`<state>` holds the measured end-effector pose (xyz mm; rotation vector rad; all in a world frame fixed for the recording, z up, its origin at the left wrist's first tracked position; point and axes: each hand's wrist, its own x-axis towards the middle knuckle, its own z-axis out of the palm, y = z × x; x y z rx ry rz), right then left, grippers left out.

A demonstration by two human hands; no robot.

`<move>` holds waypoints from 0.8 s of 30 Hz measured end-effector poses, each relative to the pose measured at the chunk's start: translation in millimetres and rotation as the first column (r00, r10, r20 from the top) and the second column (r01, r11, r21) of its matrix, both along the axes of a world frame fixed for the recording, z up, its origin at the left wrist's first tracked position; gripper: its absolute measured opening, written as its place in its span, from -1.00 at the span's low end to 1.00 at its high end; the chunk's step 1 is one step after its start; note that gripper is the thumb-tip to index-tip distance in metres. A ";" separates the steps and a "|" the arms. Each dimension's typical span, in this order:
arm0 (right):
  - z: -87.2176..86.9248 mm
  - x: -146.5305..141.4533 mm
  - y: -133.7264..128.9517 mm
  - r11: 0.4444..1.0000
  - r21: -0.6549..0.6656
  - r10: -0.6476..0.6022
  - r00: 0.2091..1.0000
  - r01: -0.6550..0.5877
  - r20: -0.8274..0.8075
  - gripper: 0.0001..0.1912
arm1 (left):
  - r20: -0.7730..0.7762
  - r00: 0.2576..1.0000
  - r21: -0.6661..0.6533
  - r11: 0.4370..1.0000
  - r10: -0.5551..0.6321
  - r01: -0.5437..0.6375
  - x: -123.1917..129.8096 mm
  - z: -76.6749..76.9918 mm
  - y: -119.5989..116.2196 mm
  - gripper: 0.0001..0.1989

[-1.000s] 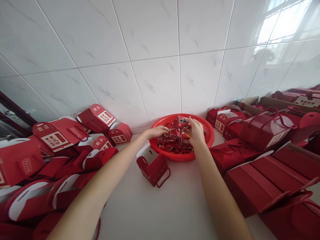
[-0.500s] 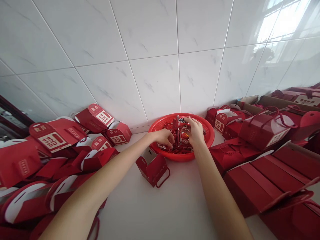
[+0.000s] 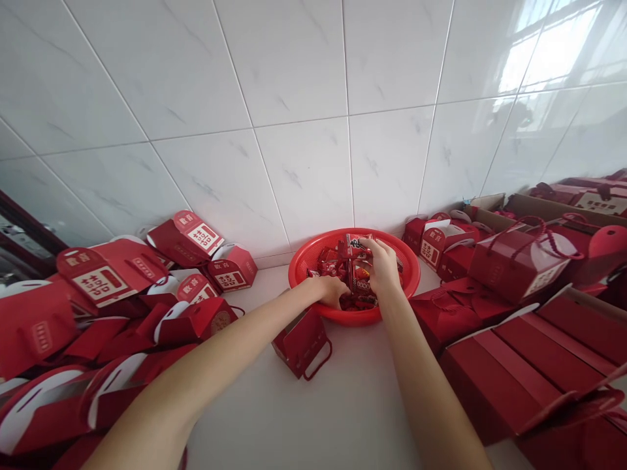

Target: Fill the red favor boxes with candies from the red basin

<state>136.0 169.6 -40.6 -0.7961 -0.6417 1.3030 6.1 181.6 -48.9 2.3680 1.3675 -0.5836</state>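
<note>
A red plastic basket (image 3: 408, 284) stands against the tiled wall, with red-wrapped candies (image 3: 329, 262) in it. Over its right half, my right hand (image 3: 385, 261) is closed on a few red candy packets (image 3: 356, 245) with white and dark print. My left hand (image 3: 334, 290) reaches over the basket's front rim and touches the candies; its fingertips are partly hidden, so I cannot see what they grip. Just in front of the basket, below my left forearm, stands an open red gift box (image 3: 304, 343) with a cord handle. My forearm covers part of its top.
Many red gift boxes are heaped at the left (image 3: 105, 274). On the right, more red boxes (image 3: 519, 365) lie in rows, some with rope handles. A cardboard carton (image 3: 539, 207) with further boxes is at the back right. White tiles (image 3: 298, 163) rise behind the table (image 3: 294, 424).
My left hand has shifted right and nearer the basket's front rim, and its forearm now covers more of the open box. My right hand stays on the packets. The view has tilted up slightly.
</note>
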 end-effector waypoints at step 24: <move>-2.5 -0.4 1.9 0.999 0.029 -0.017 1.000 0.016 0.025 -0.81 | 0.727 0.631 -0.070 0.943 0.272 -0.327 -71.4 8.5 26.7 -0.42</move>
